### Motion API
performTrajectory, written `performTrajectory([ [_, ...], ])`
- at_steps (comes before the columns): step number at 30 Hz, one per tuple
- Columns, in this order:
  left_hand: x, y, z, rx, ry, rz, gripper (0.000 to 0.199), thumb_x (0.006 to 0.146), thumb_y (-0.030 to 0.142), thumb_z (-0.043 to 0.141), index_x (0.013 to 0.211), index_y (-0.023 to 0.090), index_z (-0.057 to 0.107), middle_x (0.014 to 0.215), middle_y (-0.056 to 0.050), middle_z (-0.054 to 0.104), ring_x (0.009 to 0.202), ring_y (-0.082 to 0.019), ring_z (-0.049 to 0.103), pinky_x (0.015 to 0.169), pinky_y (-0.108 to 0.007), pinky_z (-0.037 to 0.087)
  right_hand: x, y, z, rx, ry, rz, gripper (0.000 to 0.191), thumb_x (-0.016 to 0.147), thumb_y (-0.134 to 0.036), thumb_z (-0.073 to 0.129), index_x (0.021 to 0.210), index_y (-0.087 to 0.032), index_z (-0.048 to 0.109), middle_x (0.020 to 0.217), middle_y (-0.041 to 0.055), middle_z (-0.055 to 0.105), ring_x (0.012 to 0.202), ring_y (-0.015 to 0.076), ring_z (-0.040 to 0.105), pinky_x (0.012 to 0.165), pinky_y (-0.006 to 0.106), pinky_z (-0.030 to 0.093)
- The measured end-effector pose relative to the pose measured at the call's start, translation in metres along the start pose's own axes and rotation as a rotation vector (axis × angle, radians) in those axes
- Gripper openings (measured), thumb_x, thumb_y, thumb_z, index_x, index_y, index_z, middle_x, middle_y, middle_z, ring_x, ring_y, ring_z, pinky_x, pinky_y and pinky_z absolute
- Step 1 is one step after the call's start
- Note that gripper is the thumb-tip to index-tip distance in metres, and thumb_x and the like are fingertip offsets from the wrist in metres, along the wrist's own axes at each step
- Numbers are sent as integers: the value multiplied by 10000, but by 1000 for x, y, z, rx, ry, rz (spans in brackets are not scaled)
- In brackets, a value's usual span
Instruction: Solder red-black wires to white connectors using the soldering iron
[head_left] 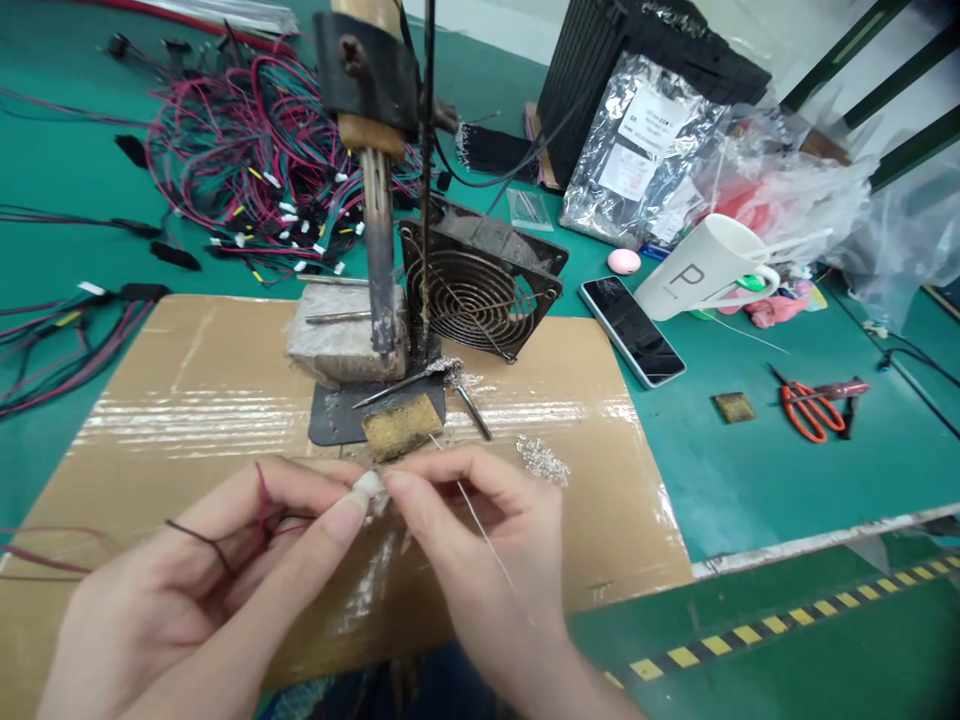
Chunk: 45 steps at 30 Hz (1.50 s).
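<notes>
My left hand [202, 570] pinches a small white connector [368, 485] between thumb and forefinger, with thin red and black wires [225, 530] trailing through the fingers. My right hand [480, 540] holds a thin silver wire, probably solder [487, 540], its fingertips touching the connector. Both hands are over a flattened cardboard sheet [187, 420]. Just beyond them lies a yellow soldering sponge [401, 426] on a dark metal plate [334, 418]. An upright soldering iron [379, 240] stands in a holder further back.
A metal fan guard [480, 285] and a rough block [346, 335] stand behind the sponge. Silver solder scraps [541, 460] lie on the cardboard. A wire bundle [255, 150], phone [632, 330], white mug [697, 268] and orange scissors [810, 408] sit on the green mat.
</notes>
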<state>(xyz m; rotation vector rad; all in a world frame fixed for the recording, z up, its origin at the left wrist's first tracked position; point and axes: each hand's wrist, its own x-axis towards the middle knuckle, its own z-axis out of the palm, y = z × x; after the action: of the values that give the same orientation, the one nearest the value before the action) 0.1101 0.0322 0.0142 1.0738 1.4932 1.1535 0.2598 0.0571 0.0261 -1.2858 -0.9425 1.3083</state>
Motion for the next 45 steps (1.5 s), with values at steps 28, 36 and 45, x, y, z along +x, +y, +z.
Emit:
performTrajectory([
  [28,17,0,9,-124,44,-8,179,684,366,876,831,295,802,740,-35,742,730,-265,769,544,-320,661,4,7,-6,-233,-51,-570,193,906,-38,683,954,-205,768,926,-19,826,809,114,747,802,232,611],
  [36,18,1,14,-165,53,-1,191,648,369,878,801,289,796,700,-34,727,737,-284,764,527,-334,654,3,11,-5,-266,-42,-614,188,919,-20,660,949,-174,764,894,27,814,791,133,722,777,272,591],
  [45,32,7,24,-216,57,21,225,624,397,868,792,280,775,700,-42,727,741,-290,758,504,-332,636,3,14,-4,-243,-21,-637,215,922,-12,663,974,-188,775,896,33,818,800,148,740,773,296,610],
])
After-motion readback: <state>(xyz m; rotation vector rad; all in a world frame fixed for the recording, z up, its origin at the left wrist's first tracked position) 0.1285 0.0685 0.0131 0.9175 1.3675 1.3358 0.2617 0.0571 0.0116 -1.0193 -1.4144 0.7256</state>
